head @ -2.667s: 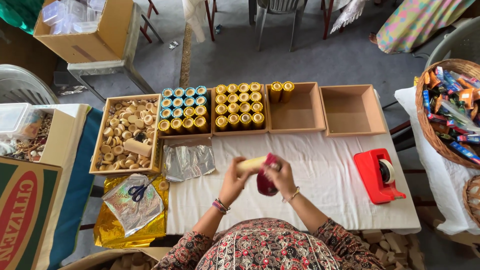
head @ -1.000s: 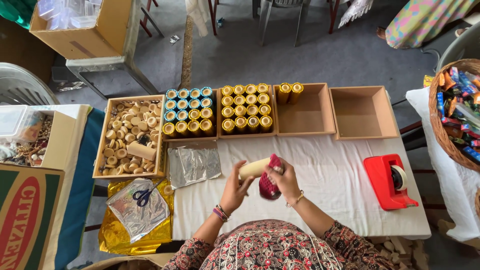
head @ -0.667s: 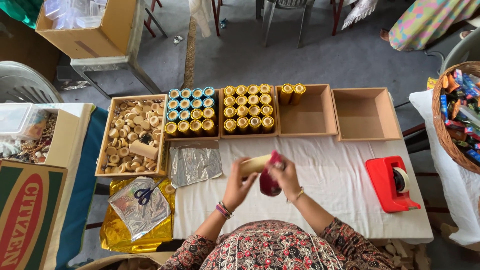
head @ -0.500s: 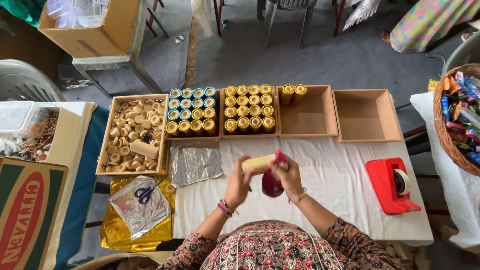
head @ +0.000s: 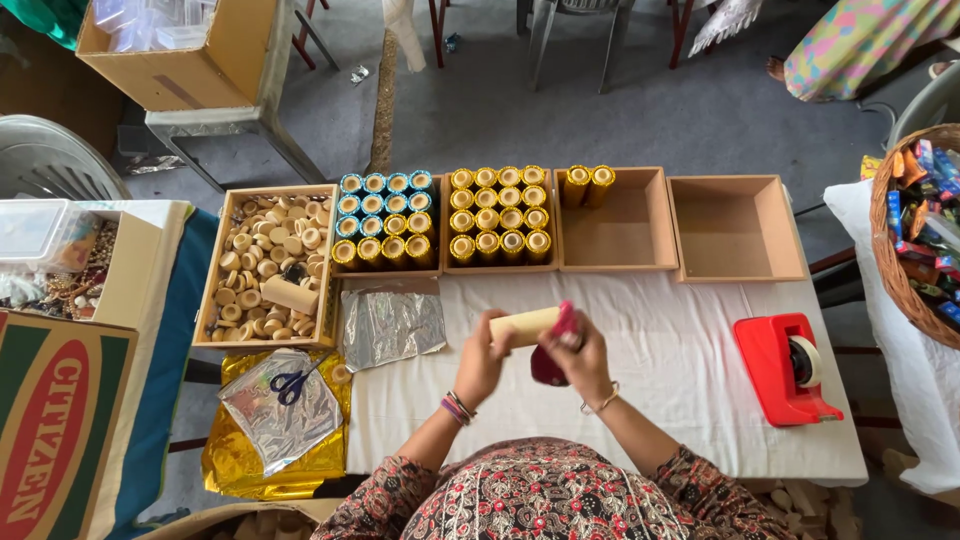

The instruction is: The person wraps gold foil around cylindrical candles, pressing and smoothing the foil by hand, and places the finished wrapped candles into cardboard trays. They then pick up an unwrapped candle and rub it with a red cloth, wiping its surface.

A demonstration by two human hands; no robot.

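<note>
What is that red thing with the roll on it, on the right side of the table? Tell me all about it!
The red tape dispenser looks like smooth plastic, a chunky wedge that stands upright on the white tablecloth. A roll of pale tape sits in its right end. It is near the table's right edge, below the empty box. No hand touches it.
</note>
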